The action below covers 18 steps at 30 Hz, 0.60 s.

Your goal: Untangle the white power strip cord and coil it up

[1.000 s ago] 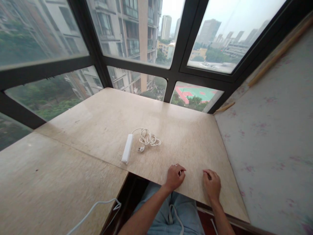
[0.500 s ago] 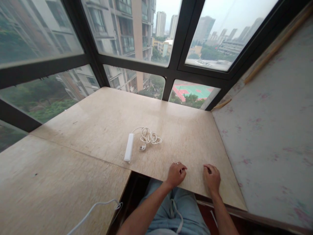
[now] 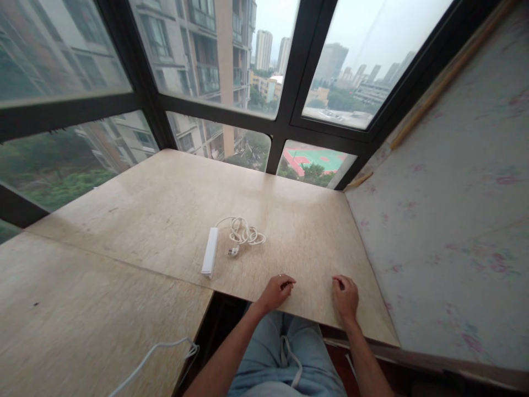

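Note:
My left hand [image 3: 278, 292] rests at the front edge of the wooden tabletop [image 3: 297, 220], fingers loosely curled in, a ring on one of them. Nothing shows in its grasp. To its right, near the wall side, my right hand [image 3: 345, 298] is also curled closed on the board, with no object visible in it. A white power strip [image 3: 209, 252] lies left of my left hand, apart from it. Its white cord [image 3: 247, 234] is loosely coiled beside it, and the plug [image 3: 233, 252] lies between strip and hand.
Dark-framed windows [image 3: 215, 114] border the far and left sides. A flower-patterned wall [image 3: 433, 237] rises at the right. Another white cable [image 3: 152, 350] crosses the left board [image 3: 91, 309], by a dark gap [image 3: 215, 320] in front. A small dark speck [image 3: 36, 304] lies on that board.
The view has shifted, so most things appear farther left. My left hand has moved slightly toward the power strip and its fingers have loosened a little. The strip and cord have stayed put.

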Motion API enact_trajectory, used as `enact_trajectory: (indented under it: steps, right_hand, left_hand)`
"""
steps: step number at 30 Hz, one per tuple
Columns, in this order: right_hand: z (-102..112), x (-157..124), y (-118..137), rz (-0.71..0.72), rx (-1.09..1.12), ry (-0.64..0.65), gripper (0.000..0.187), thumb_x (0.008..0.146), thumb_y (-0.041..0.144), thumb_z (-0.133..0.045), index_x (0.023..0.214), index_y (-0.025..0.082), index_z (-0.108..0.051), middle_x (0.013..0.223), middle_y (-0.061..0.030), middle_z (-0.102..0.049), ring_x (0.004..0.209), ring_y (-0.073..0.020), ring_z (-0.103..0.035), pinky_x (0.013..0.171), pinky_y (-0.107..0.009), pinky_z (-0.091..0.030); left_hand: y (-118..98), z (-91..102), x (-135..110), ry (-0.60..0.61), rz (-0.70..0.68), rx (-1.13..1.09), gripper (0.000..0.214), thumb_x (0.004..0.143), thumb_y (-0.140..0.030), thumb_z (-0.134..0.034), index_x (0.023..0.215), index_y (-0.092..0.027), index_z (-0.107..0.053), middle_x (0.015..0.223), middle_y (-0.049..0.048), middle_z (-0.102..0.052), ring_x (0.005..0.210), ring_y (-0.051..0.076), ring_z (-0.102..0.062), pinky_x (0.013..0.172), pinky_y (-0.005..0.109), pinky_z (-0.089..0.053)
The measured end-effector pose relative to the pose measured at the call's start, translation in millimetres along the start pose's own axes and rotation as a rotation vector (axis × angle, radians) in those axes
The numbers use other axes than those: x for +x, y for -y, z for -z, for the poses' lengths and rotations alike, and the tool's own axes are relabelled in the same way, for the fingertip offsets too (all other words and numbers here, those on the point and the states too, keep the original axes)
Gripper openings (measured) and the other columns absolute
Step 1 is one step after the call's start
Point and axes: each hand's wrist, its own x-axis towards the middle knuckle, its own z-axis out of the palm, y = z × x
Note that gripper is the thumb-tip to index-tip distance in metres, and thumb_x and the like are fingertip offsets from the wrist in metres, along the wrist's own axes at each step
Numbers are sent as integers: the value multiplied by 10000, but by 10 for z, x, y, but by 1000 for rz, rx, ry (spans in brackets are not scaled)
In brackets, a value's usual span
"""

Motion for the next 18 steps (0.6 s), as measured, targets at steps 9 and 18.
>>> enact_trajectory:
  steps: [9, 18]
  right_hand:
    - [-12, -11, -31, 5, 23, 3, 322, 801, 358, -433, 779, 146, -674, 851, -128, -678, 844, -257, -570, 833, -397, -416]
    - [-10, -13, -67, 0, 80, 17, 305, 797, 355, -446, 779, 155, -676, 852, -121, -679, 837, -251, -568, 820, -385, -417]
  left_hand:
    - [-54, 807, -42, -557, -4, 334, 225, 838, -132, -450, 937, -192, -643, 917, 67, -670, 833, 180, -617, 699, 292, -494]
    - [65, 1275, 71, -580, 355, 987, 400, 763, -183, -564, 1156, -115, -531, 1063, 170, -634, 1032, 307, -579, 869, 419, -456]
